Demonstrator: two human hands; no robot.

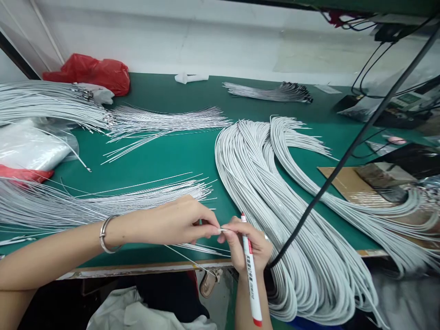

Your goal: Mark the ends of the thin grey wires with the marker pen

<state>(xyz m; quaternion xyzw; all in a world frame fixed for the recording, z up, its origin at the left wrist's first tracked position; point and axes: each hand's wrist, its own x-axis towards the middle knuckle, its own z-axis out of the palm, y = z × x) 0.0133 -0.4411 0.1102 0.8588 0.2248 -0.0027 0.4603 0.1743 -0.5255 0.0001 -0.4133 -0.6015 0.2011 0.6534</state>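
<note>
My left hand (187, 220), with a silver bangle on its wrist, pinches a thin wire (222, 229) between thumb and fingertips. Right beside it, my right hand (252, 243) is closed, its thumb and forefinger pinching at the same wire. A white marker pen (252, 284) with red ends is also tucked in that hand, slanting down over the palm. Under and behind my left forearm lies a bundle of thin grey wires (151, 197). To the right of my hands, a thick looped bundle of light grey cables (275, 197) hangs over the table edge.
A black cord (330, 178) crosses diagonally on the right. More wires (172, 118) lie farther back on the green table (154, 160), with a dark-tipped bundle (268, 91) behind. Red plastic bags (89, 73), a clear bag (34, 144) and cardboard (354, 188) stand around.
</note>
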